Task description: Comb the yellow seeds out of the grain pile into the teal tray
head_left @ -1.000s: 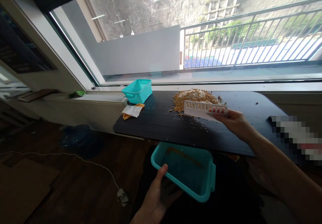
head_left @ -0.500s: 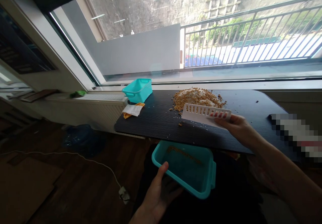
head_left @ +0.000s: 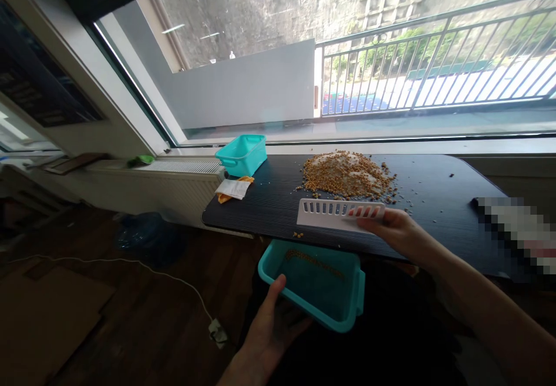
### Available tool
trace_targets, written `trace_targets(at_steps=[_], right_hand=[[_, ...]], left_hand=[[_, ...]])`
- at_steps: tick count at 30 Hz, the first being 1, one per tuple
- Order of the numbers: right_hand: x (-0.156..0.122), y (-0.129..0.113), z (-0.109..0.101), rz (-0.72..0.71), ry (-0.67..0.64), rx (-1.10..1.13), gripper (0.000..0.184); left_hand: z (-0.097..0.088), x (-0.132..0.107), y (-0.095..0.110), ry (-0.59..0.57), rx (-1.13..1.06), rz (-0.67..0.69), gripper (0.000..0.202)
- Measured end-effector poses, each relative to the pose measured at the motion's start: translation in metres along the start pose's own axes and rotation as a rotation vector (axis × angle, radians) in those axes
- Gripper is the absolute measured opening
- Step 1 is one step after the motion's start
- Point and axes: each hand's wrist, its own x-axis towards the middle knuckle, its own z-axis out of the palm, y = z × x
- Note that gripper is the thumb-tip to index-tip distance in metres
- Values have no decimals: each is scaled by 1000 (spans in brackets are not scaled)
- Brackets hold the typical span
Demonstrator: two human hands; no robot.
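Observation:
My right hand (head_left: 393,230) grips one end of a white slotted plastic strip (head_left: 324,218), which stands on edge on the dark tabletop near its front. Behind the strip lies a heap of yellow soybean-like kernels mixed with white grains (head_left: 347,175). A few stray kernels (head_left: 297,235) are at the strip's left, close to the table edge. Below that edge, my left hand (head_left: 275,322) holds a teal plastic basin (head_left: 362,293), thumb over the rim and fingers underneath. Some kernels lie in a line along the far side of the basin's bottom.
A second teal basin (head_left: 243,154) stands at the table's back left. Before it lies an orange cloth with a white paper (head_left: 234,189). A pixelated object (head_left: 521,230) rests at the right. A cable with a socket block (head_left: 217,333) and a blue water bottle (head_left: 150,238) are on the floor.
My right hand has drawn the strip toward me and to the left, away from the heap, bringing a few kernels near the table edge. My left hand still holds the basin.

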Motion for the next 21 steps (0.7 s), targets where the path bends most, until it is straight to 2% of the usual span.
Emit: trace_targets(at_steps=[4,6,9,12,15,18,21], right_hand=[[-11,-4,-8,35,-81,-59,33],[-7,-9,-14,-10,-12,-60,29],[18,-20,-13,-69,101,15,27],[43,-32,8,-48,-28,46,36],[46,-39,41,-21,-190,-33,40],[33,-45,65,-61,-187,-86,38],[27,-55,58,-90,-77,-87,33]], left_hand=[[-1,-3,2,33,3,-8,60],[-3,-4,4,24,-4,10,62],[-9,-4,12,16,-16,32,64],[-18,-2,28,39,-12,10,66],[-30,-3,51,52,-3,-31,69],[-42,-7,73,59,22,-22,68],[-49,-12,85,76,79,-15,66]])
